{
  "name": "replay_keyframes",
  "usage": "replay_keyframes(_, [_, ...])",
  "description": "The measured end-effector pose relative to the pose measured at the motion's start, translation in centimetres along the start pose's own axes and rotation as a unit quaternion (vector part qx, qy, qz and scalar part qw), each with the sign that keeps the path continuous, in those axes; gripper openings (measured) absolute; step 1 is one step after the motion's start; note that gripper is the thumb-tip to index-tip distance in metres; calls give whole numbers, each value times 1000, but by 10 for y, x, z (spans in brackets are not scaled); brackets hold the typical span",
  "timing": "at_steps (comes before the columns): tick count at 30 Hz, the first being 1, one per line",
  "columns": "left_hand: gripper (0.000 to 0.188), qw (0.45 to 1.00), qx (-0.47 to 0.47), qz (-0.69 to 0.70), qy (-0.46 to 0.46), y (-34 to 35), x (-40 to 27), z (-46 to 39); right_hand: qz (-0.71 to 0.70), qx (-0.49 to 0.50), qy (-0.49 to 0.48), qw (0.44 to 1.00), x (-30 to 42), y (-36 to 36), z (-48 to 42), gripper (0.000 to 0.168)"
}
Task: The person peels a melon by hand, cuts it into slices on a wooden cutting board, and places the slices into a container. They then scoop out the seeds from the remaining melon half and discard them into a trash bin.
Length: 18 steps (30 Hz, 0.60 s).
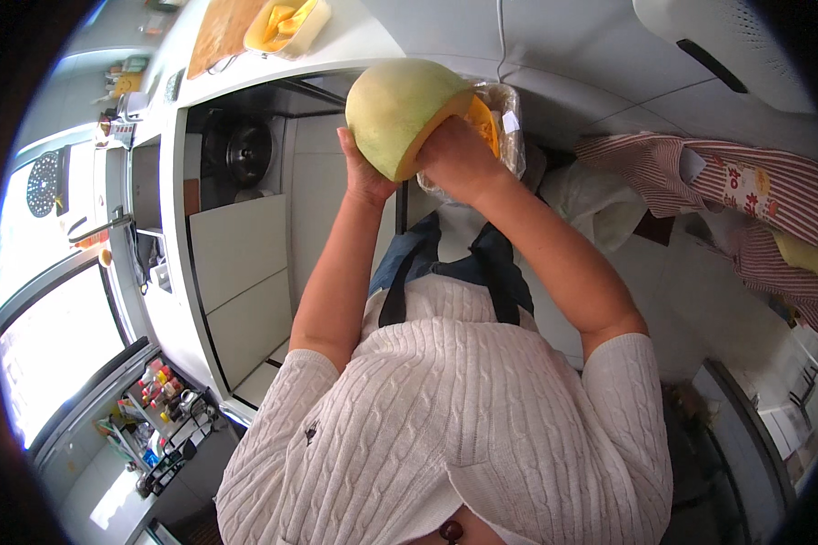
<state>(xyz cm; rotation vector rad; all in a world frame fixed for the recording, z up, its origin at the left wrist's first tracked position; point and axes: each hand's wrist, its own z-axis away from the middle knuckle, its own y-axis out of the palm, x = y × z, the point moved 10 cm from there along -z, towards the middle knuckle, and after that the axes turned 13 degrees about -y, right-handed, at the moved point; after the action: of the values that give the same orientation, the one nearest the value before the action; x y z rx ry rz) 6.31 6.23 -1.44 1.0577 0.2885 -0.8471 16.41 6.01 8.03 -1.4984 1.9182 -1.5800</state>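
Observation:
A large piece of melon or squash with pale green rind [402, 109] is tilted on its side, its orange cut side facing right. My left hand [368, 170] supports it from below and the left, thumb against the rind. My right hand [460, 157] reaches into the open cut side; its fingers are hidden, so what they hold does not show. Just behind my right hand is a bin lined with clear plastic [514, 136], holding an orange piece with stringy pulp [484, 122].
On the white counter [354, 34] stand a wooden board [221, 30] and a plastic container of orange pieces [286, 27]. An open cabinet with a metal pan [249, 153] lies to the left. Striped cloth [709, 170] and a plastic bag [593, 201] are at the right.

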Motion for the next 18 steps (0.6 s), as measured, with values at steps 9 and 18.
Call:
replay_keyframes(9, [84,999,3,13,31,16,-10,-9,-4,8,19,1000,-15,3,0,21])
replay_keyframes(18, [80,997,13,-18,79,33,-24,-8,-90,-18,71,993,-26,-14,7,22])
